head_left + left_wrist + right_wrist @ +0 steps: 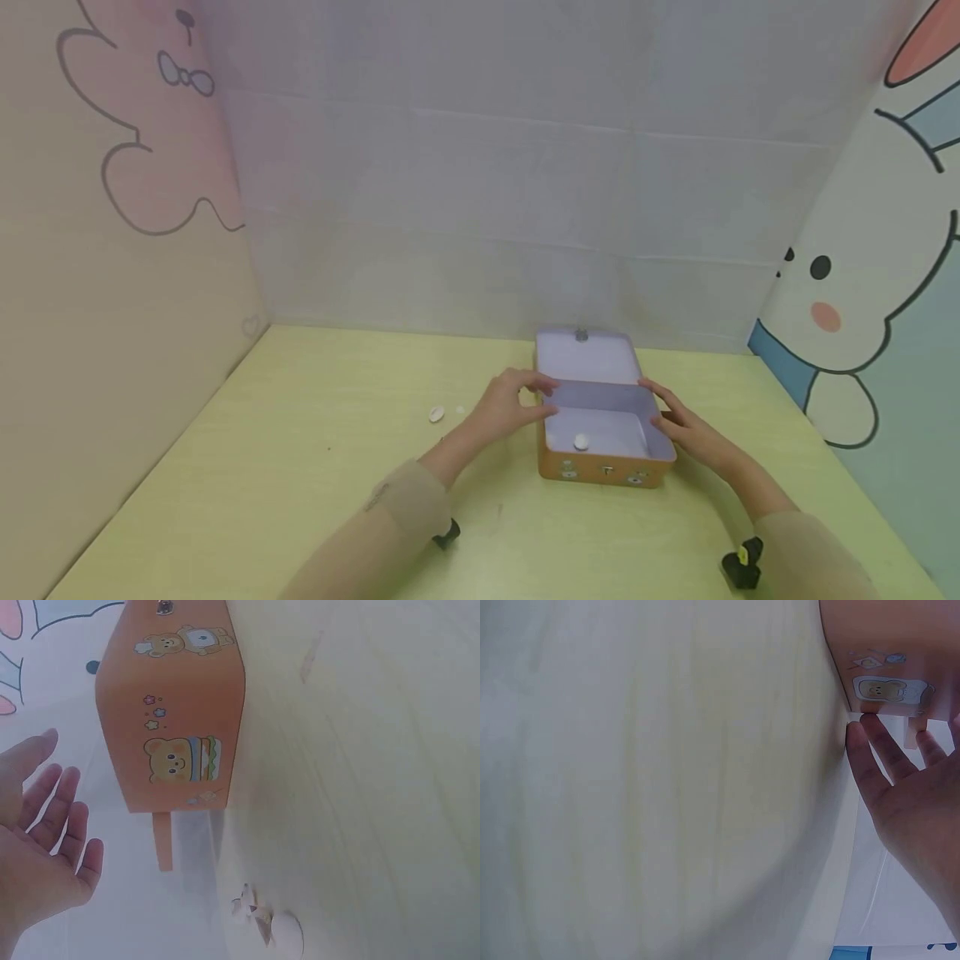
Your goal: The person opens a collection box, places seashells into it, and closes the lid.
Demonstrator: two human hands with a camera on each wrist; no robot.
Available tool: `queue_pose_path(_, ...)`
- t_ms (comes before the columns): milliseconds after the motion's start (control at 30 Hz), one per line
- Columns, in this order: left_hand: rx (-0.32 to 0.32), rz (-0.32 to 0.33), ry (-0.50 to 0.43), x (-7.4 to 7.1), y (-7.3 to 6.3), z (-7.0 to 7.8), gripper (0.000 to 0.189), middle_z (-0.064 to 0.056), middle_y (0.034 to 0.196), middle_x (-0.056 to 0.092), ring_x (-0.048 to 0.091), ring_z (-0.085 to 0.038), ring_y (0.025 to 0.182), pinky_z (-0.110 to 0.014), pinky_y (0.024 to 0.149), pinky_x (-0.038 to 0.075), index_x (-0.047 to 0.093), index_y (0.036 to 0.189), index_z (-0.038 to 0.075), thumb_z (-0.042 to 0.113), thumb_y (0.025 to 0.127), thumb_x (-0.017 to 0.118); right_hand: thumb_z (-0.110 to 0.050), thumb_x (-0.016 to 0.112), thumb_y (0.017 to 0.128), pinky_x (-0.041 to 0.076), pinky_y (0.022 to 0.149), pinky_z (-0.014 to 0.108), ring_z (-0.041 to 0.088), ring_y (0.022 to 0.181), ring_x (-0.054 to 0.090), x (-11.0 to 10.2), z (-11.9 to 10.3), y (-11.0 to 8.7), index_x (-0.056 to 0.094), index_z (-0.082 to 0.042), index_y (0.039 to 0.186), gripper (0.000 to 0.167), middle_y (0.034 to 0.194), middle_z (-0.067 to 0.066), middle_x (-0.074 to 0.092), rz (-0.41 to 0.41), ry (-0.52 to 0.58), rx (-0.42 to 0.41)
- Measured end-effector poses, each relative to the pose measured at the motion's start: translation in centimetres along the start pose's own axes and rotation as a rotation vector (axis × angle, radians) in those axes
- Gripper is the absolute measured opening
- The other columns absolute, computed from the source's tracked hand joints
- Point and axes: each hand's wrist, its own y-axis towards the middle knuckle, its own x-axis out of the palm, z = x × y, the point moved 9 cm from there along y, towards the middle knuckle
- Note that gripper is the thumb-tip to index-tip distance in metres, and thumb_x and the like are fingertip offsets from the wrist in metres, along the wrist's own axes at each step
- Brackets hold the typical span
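Observation:
An orange lidded case (606,468) with bear pictures stands on the table, its lid (587,357) tipped back and the lilac inside showing. One small white piece, like a shell (581,442), lies in it near the front left. My left hand (504,403) hovers at the left rim, fingers and thumb apart and holding nothing; the left wrist view shows that hand (49,832) with loosely bent fingers. At the back right corner my right hand (690,432) holds the case, thumb over the rim. In the right wrist view its fingertips touch the case (900,652) from outside.
Left of the case lie a white shell (437,414) and a smaller white bit (461,409); the left wrist view shows the shell (288,935) beside pointed fragments (255,907). A pale sheet (450,200) hangs behind the table, with cartoon-printed panels (847,333) on both sides.

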Motion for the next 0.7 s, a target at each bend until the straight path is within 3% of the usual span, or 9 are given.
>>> queue_pose_path(367,-0.016,0.024,0.001,-3.3,-1.4,-0.1,0.036,0.005,0.106,0.068,0.055,-0.016,0.105,-0.043,0.092,0.044,0.065,0.115,0.013,0.027,0.083,0.073,-0.015,0.040,0.101,0.033,0.093,0.070,0.063,0.126,0.024,0.0,0.1,-0.1,0.008,-0.009,0.151,0.059,0.154,0.027,0.000,-0.002,-0.009,0.041)
queue_pose_path(700,-0.046,0.057,-0.059,-5.5,-3.3,-1.6,0.037,0.004,0.108,0.067,0.054,-0.019,0.110,-0.044,0.094,0.043,0.063,0.118,0.016,0.027,0.084,0.072,-0.015,0.041,0.101,0.030,0.095,0.071,0.061,0.128,0.020,0.0,-0.2,-0.1,0.009,-0.008,0.150,0.059,0.154,0.027,0.002,0.002,-0.013,0.028)
